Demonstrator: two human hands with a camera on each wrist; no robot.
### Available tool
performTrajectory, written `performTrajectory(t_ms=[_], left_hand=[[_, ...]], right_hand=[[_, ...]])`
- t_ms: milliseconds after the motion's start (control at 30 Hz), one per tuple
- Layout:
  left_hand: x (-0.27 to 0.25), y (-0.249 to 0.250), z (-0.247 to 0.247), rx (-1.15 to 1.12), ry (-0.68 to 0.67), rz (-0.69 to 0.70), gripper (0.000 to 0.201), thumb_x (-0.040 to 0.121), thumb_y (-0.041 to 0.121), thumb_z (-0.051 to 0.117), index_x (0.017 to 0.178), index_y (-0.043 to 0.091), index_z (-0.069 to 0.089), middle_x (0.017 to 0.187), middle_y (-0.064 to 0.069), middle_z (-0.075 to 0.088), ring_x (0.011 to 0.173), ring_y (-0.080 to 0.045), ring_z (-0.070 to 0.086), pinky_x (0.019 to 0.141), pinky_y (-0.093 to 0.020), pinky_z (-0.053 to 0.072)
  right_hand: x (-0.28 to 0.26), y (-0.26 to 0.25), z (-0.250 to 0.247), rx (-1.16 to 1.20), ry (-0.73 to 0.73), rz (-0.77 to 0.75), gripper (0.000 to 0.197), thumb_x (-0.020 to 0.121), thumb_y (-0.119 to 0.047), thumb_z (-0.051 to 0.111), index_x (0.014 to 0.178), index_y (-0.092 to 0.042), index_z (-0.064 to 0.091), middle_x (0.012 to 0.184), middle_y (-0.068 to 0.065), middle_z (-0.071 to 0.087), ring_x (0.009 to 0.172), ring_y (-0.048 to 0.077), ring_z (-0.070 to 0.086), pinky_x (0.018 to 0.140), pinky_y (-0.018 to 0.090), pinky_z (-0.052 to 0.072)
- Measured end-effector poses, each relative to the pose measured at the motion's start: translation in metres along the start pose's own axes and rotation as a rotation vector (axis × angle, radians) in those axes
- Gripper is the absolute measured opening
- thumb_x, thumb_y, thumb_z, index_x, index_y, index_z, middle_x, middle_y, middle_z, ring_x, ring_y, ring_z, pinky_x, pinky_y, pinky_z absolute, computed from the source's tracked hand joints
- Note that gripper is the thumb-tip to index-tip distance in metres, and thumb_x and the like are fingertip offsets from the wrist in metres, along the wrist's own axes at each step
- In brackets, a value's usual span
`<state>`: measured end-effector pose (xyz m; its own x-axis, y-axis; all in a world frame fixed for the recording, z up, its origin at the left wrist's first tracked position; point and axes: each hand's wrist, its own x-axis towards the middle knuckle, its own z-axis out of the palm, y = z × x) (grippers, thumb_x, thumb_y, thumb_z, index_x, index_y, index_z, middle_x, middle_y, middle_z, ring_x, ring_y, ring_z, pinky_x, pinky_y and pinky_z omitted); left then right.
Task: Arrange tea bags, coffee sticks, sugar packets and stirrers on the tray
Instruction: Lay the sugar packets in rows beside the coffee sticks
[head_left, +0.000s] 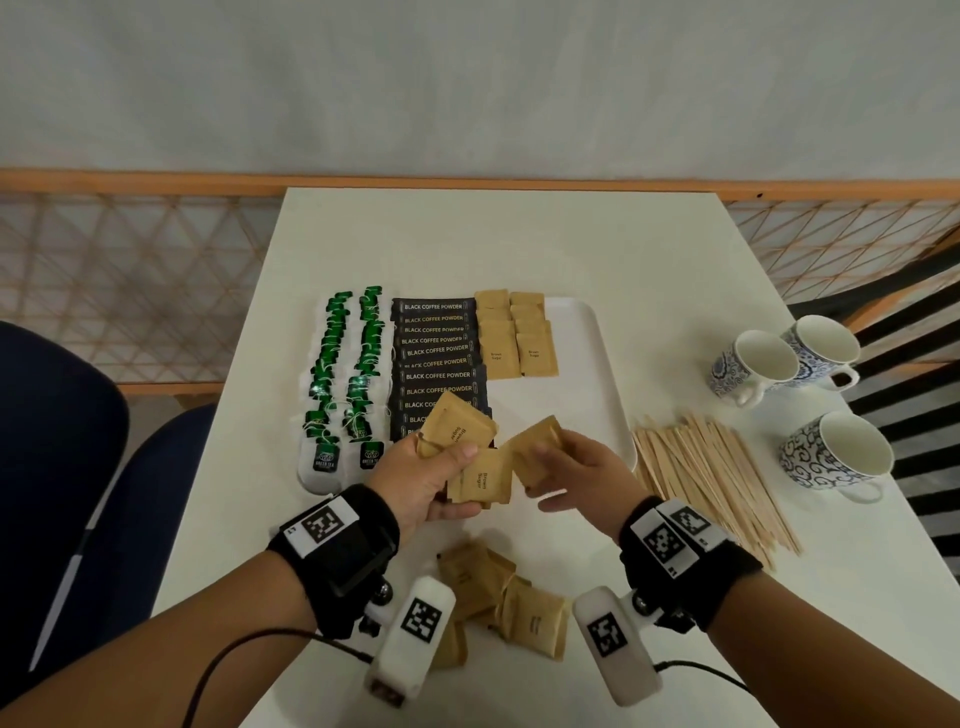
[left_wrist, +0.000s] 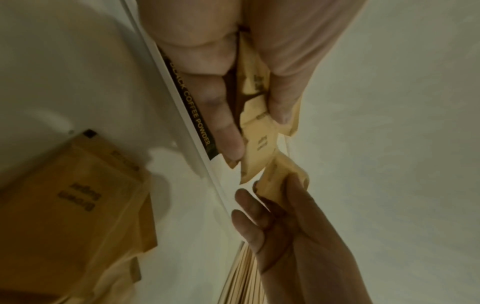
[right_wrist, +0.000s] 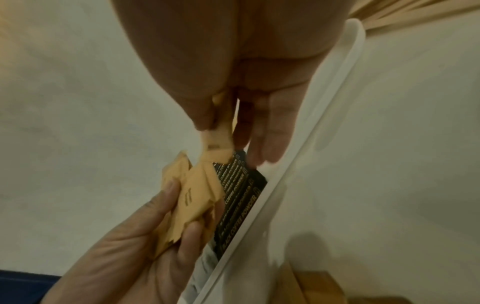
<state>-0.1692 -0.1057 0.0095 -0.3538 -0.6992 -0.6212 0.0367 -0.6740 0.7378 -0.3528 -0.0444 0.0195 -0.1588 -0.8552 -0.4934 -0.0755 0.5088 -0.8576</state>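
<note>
A white tray (head_left: 587, 364) holds green tea bags (head_left: 345, 384) in two columns, black coffee sticks (head_left: 439, 358) in a column, and brown sugar packets (head_left: 514, 338) at its far middle. Above the tray's near edge my left hand (head_left: 426, 483) grips a small fan of sugar packets (head_left: 470, 457). My right hand (head_left: 571, 467) pinches one sugar packet (head_left: 537, 447) at the fan's right side. Thumb and fingers of the right hand squeeze that packet (right_wrist: 218, 133) in the right wrist view. Loose sugar packets (head_left: 504, 597) lie on the table below my wrists.
Wooden stirrers (head_left: 711, 473) lie in a heap on the white table (head_left: 519, 239) right of the tray. Three patterned mugs (head_left: 831, 457) stand at the table's right edge. A blue chair (head_left: 78, 467) is at the left, a lattice railing (head_left: 130, 280) behind.
</note>
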Motion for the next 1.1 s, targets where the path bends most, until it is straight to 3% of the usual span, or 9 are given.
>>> performTrajectory(t_ms=[100,200,267,333,400,567,767,967,1100], left_hand=[[0.002,-0.001,-0.001,0.005,0.018,-0.008,0.033,0.087,0.017,0.066,0.115,0.007,0.053,0.112,-0.020,0.065,0.087,-0.032,0.068,0.052,-0.033,0.059],[0.002,-0.004,0.000,0.026,0.010,-0.032,0.032,0.087,0.018,0.065,0.115,0.008,0.053,0.112,-0.018,0.065,0.087,-0.031,0.068,0.052,-0.032,0.058],[0.003,-0.004,0.002,0.047,-0.005,-0.040,0.032,0.087,0.019,0.065,0.115,0.010,0.054,0.112,-0.017,0.065,0.088,-0.030,0.069,0.054,-0.032,0.058],[0.004,-0.002,0.004,0.050,-0.015,-0.035,0.028,0.087,0.019,0.065,0.113,0.011,0.055,0.110,-0.015,0.066,0.087,-0.029,0.069,0.055,-0.033,0.058],[0.006,0.001,0.006,0.030,-0.021,-0.035,0.026,0.088,0.019,0.064,0.112,0.011,0.056,0.108,-0.015,0.066,0.086,-0.029,0.069,0.055,-0.033,0.059],[0.014,0.008,0.006,-0.010,0.005,-0.030,0.025,0.088,0.019,0.064,0.110,0.011,0.057,0.105,-0.015,0.069,0.084,-0.028,0.070,0.057,-0.035,0.060],[0.026,0.021,-0.003,-0.066,0.100,-0.010,0.019,0.089,0.017,0.064,0.106,0.012,0.056,0.100,-0.012,0.069,0.084,-0.026,0.070,0.066,-0.041,0.060],[0.036,0.033,-0.008,-0.086,0.140,0.007,0.027,0.089,0.017,0.062,0.115,0.010,0.055,0.110,-0.013,0.067,0.091,-0.026,0.069,0.067,-0.042,0.060],[0.045,0.040,-0.009,-0.078,0.143,0.005,0.031,0.089,0.017,0.063,0.118,0.010,0.054,0.113,-0.013,0.066,0.093,-0.026,0.068,0.065,-0.040,0.061]], right_hand=[[0.001,-0.002,-0.002,-0.148,0.089,-0.055,0.019,0.096,-0.028,0.052,0.085,-0.028,0.067,0.087,0.011,0.067,0.082,0.020,0.057,0.072,0.026,0.045],[0.004,-0.003,-0.005,-0.030,0.084,-0.022,0.017,0.092,-0.017,0.056,0.080,-0.019,0.068,0.064,-0.008,0.064,0.064,0.013,0.056,0.055,0.015,0.039],[0.006,-0.003,-0.005,0.019,0.059,-0.002,0.008,0.089,-0.010,0.059,0.086,-0.011,0.066,0.065,-0.002,0.063,0.058,0.012,0.055,0.051,0.019,0.043],[0.007,-0.004,-0.004,0.042,0.043,0.011,0.007,0.087,-0.009,0.063,0.093,-0.008,0.064,0.076,0.009,0.067,0.061,0.016,0.062,0.056,0.027,0.053],[0.009,-0.003,-0.002,-0.016,0.053,0.025,0.008,0.085,-0.014,0.067,0.091,-0.010,0.064,0.079,0.009,0.069,0.064,0.016,0.065,0.064,0.031,0.057],[0.016,-0.004,-0.010,-0.468,0.041,-0.051,0.004,0.085,-0.033,0.067,0.087,-0.029,0.067,0.087,-0.008,0.068,0.076,0.006,0.059,0.065,0.014,0.045],[0.055,-0.014,-0.027,-0.268,0.132,-0.003,0.011,0.089,-0.023,0.062,0.095,-0.019,0.070,0.077,-0.002,0.068,0.059,0.007,0.054,0.051,0.016,0.044],[0.108,-0.020,-0.018,-0.323,0.198,0.009,0.015,0.093,-0.027,0.056,0.101,-0.019,0.066,0.080,-0.001,0.067,0.062,0.011,0.057,0.059,0.021,0.046],[0.130,-0.022,-0.017,-0.420,0.200,0.000,0.029,0.093,-0.030,0.055,0.113,-0.012,0.067,0.098,0.005,0.069,0.081,0.018,0.059,0.078,0.029,0.049]])
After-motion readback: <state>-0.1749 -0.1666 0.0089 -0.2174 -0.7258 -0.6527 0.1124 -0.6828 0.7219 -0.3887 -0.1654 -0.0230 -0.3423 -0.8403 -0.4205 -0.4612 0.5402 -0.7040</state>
